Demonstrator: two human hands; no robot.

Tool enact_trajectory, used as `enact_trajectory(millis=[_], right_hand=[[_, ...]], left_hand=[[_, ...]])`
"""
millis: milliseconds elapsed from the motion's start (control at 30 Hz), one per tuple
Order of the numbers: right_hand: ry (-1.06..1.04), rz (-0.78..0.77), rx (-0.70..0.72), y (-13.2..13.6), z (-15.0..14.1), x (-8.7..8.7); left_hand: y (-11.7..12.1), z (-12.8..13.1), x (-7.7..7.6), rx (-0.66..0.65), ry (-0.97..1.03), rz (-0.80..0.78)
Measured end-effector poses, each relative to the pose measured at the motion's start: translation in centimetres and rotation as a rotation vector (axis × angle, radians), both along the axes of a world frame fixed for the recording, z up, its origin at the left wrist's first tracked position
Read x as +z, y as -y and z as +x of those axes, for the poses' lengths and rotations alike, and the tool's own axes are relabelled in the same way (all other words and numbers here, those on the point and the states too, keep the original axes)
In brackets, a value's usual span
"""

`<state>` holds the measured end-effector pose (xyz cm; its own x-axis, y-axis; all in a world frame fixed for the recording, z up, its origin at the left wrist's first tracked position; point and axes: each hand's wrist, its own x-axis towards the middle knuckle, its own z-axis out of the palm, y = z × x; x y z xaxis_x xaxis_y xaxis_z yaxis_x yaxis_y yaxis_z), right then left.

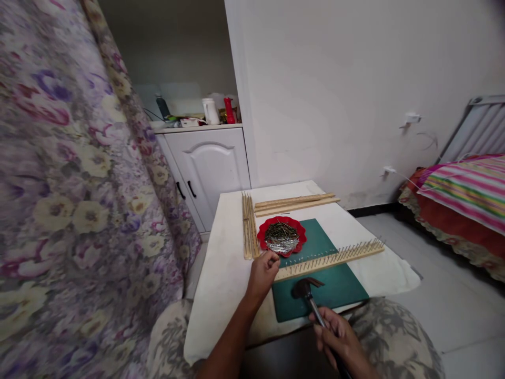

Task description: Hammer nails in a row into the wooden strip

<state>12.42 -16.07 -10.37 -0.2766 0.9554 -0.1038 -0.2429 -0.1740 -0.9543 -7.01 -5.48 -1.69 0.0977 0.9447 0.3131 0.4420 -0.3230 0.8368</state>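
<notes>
My right hand is wrapped round the handle of a claw hammer, its head over the near part of a green mat. My left hand is closed in a pinch at the left end of a wooden strip, just below a red scalloped dish. What its fingertips hold is too small to make out. Rows of upright nails stand along the strip, which lies across the mat. In the dish lie many loose nails, some dark and some silvery.
Nailed wooden strips lie at the table's left, and bare strips along its back. A pale cloth covers the table. A floral curtain hangs close on the left; a bed stands at the right, a white cabinet behind.
</notes>
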Motion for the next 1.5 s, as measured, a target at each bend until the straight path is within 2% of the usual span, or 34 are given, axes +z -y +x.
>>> enact_trajectory(millis=[200, 300, 533, 667, 833, 1233, 1500], right_hand=[[0.004, -0.009, 0.002, 0.0, 0.0, 0.2], [0.000, -0.007, 0.007, 0.1, 0.0, 0.6], [0.001, -0.018, 0.007, 0.3, -0.1, 0.9], [0.014, -0.023, 0.014, 0.3, -0.1, 0.8], [0.030, -0.023, 0.006, 0.3, -0.1, 0.9], [0.059, -0.042, -0.003, 0.2, 0.1, 1.7], [0.051, -0.044, 0.001, 0.3, 0.0, 1.3]], left_hand=[[0.3, 0.1, -0.7, -0.020, 0.147, -0.140], [0.4, 0.3, -0.9, 0.000, 0.140, -0.164], [0.5, 0.3, -1.1, -0.047, 0.208, -0.171], [1.0, 0.4, -1.1, -0.071, 0.147, -0.168], [1.3, 0.9, -1.4, -0.015, -0.002, -0.049], [0.8, 1.7, -2.4, 0.041, 0.009, -0.010], [0.9, 1.6, -2.6, 0.026, -0.064, -0.001]])
